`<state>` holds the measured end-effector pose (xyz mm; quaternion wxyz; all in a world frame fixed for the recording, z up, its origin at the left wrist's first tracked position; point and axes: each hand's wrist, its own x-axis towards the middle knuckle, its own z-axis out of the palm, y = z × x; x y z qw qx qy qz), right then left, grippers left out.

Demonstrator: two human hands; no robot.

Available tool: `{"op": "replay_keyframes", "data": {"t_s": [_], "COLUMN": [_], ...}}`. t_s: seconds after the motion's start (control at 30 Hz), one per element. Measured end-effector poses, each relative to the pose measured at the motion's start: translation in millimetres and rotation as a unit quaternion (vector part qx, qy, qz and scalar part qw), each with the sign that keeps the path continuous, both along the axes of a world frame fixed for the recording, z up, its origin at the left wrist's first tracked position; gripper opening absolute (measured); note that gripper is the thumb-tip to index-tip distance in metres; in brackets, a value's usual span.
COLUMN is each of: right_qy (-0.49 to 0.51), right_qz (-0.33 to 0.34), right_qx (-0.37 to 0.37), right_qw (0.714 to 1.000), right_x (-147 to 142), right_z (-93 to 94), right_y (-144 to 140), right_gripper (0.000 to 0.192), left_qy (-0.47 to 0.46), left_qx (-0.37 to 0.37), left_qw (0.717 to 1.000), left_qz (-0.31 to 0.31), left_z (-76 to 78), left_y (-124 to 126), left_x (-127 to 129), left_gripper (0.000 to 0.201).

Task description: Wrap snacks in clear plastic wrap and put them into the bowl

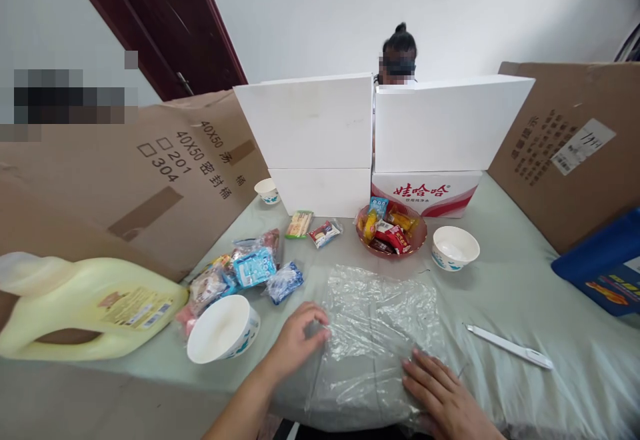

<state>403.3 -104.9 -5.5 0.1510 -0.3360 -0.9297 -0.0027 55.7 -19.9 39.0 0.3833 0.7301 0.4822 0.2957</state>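
Observation:
A clear plastic bag (375, 327) lies flat and crinkled on the pale green table cover (510, 280) in front of me. My left hand (297, 337) has its fingertips pinching the bag's left edge. My right hand (443, 393) lies flat, palm down, on the bag's lower right corner. A white paper bowl (223, 329) stands just left of my left hand. Several small snack packets (250, 270) lie beyond it.
A reddish dish of wrapped sweets (391, 230) and another white bowl (455, 248) stand behind the bag. A white pen (510, 347) lies to the right, a yellow jug (95, 303) to the left. White boxes (380, 140) and brown cardboard (565, 147) wall the table; a person sits behind.

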Motion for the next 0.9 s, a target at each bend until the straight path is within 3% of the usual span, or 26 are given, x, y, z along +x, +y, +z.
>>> {"op": "replay_keyframes", "data": {"t_s": [0.07, 0.13, 0.2, 0.3, 0.4, 0.5, 0.6, 0.7, 0.77, 0.9], "right_qy": [0.032, 0.068, 0.103, 0.165, 0.213, 0.263, 0.338, 0.393, 0.391, 0.343], "right_qz": [-0.008, -0.014, -0.019, -0.03, -0.066, -0.171, -0.32, -0.402, -0.425, -0.438], "right_qx": [0.015, 0.02, 0.008, -0.01, -0.057, -0.133, -0.182, -0.217, -0.215, -0.181], "right_qw": [0.999, 0.997, 0.994, 0.986, 0.973, 0.94, 0.866, 0.798, 0.788, 0.811], "right_x": [3.1, 5.8, 8.9, 14.0, 17.3, 15.6, 8.2, -0.8, -5.3, -11.2], "right_z": [5.2, 6.2, 3.6, -2.9, -6.8, -7.0, -6.5, -7.4, -8.6, -10.3], "right_y": [-4.4, -7.5, -9.6, -12.7, -14.5, -4.8, 23.6, 59.1, 76.9, 91.4], "right_gripper": [0.034, 0.021, 0.017, 0.018, 0.021, 0.021, 0.03, 0.047, 0.05, 0.048], "left_qy": [0.068, 0.144, 0.202, 0.195, 0.114, 0.052, 0.042, 0.123, 0.196, 0.252], "left_qx": [0.042, 0.053, 0.064, 0.079, 0.039, -0.026, -0.014, 0.027, 0.041, 0.099], "left_qw": [0.991, 0.969, 0.95, 0.952, 0.979, 0.996, 0.997, 0.97, 0.944, 0.921], "left_qz": [-0.105, -0.196, -0.229, -0.221, -0.163, -0.06, 0.07, 0.209, 0.264, 0.281], "left_z": [3.8, 1.2, -5.9, -13.5, -7.9, 2.5, 3.2, -8.7, -20.3, -42.7], "left_y": [-19.7, -40.1, -56.5, -69.6, -66.5, -44.8, -9.9, 22.4, 35.7, 43.5], "left_x": [-3.0, -5.3, -9.8, -18.0, -18.3, -7.9, 8.4, 24.4, 31.6, 34.2], "left_gripper": [0.023, 0.04, 0.058, 0.034, 0.016, 0.015, 0.018, 0.015, 0.014, 0.025]}}
